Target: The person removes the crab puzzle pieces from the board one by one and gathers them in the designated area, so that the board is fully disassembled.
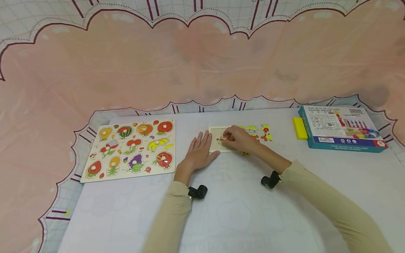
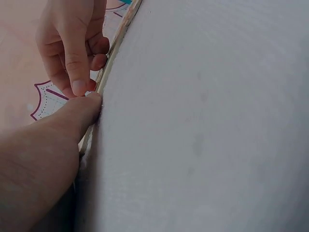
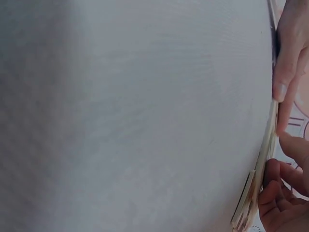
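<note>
A small wooden puzzle tray [image 1: 217, 132] lies flat on the table with a few colourful pieces [image 1: 219, 140] in its left part. My left hand [image 1: 198, 153] rests with straight fingers along the tray's left edge. Over the tray, my right hand [image 1: 241, 139] has curled fingers, and its thumb and index finger pinch a small puzzle piece, mostly covered by the fingers. In the left wrist view a bit of red [image 2: 91, 86] shows at those fingertips. Loose yellow and red jigsaw pieces [image 1: 266, 132] lie just right of the tray, partly behind the right hand.
To the left lies a large fruit peg board [image 1: 121, 151]. On the right stand a yellow block [image 1: 300, 128] and a blue-edged toy box [image 1: 343, 128]. A loose piece [image 1: 245, 153] lies by the tray's front edge, below the right wrist.
</note>
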`<state>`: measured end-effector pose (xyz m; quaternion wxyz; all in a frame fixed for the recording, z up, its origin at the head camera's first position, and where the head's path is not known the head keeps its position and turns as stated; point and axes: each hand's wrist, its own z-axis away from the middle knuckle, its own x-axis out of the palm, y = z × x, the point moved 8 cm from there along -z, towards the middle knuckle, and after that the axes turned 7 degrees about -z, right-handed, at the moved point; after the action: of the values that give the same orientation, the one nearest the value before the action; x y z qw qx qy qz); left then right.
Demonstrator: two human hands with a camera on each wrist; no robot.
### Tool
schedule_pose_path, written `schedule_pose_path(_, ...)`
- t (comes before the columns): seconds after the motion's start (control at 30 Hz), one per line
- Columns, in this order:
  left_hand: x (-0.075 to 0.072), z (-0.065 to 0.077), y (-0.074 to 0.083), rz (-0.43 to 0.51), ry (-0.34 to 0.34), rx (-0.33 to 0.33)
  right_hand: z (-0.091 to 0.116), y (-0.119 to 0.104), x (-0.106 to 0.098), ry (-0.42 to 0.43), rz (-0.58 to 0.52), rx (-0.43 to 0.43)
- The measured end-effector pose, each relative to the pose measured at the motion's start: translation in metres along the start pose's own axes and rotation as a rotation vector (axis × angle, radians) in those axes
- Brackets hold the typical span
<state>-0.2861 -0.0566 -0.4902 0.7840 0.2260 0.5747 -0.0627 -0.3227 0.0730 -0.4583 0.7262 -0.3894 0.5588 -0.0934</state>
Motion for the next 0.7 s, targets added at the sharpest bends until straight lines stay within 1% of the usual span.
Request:
schedule_pose_path(0.13, -0.0003, -0.0003, -0.0002, 0.001, 0.002, 0.001, 0.0011, 0.0007, 0.0015, -0.009, 0.029, 0.006)
schedule_pose_path(0.27, 0.0006, -0.0009, -0.0006, -0.009, -0.004, 0.000, 0.0022, 0.0021, 0.0035, -0.038, 0.045, 0.001)
schedule_pose_path(0.53, 0.0016, -0.0018, -0.0012, -0.026, -0.010, -0.006, 0.0039, 0.0047, 0.0048, -0.098, 0.012, -0.048)
schedule_pose_path(0.7, 0.0008, -0.0010, -0.0002, -0.015, -0.001, -0.003, 0.0068, 0.0059, 0.0053, -0.114, -0.004, -0.049)
